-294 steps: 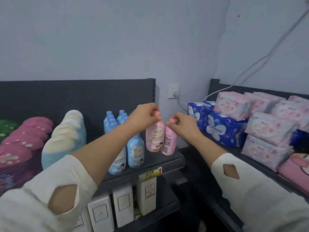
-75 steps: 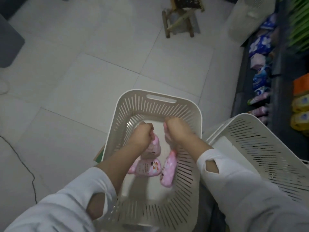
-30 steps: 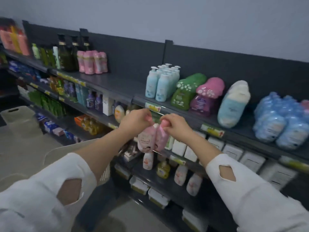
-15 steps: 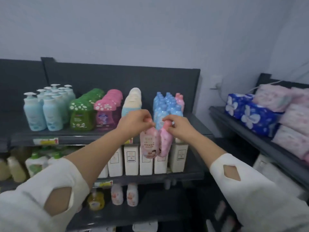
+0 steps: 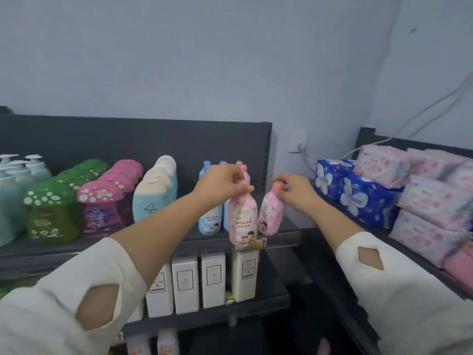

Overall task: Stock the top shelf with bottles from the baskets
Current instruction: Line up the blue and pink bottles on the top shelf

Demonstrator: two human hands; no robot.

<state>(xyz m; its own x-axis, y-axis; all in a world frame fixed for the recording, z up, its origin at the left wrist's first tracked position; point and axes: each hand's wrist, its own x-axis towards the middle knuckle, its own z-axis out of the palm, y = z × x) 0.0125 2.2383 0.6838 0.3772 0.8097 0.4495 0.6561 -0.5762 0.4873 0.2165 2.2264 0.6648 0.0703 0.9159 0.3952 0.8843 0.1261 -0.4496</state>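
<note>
My left hand (image 5: 221,184) grips a pink bottle (image 5: 243,221) by its cap, and the bottle hangs in front of the top shelf's right end (image 5: 284,235). My right hand (image 5: 294,192) grips a second pink bottle (image 5: 271,213) by its neck, tilted, just right of the first. Behind them on the shelf stand blue bottles (image 5: 210,221) and another pink bottle (image 5: 242,170) at the back. No basket is in view.
Left along the top shelf stand blue-and-cream bottles (image 5: 154,196), pink mushroom-cap bottles (image 5: 102,211), green ones (image 5: 51,216) and pump bottles (image 5: 15,180). White boxes (image 5: 212,280) fill the shelf below. Tissue packs (image 5: 358,198) crowd the right-hand shelf. A wall socket (image 5: 297,143) sits between.
Both hands have lifted the pink bottles higher and toward the right end of the top shelf; the two bottles have come slightly apart. The view has closed in on the shelf.
</note>
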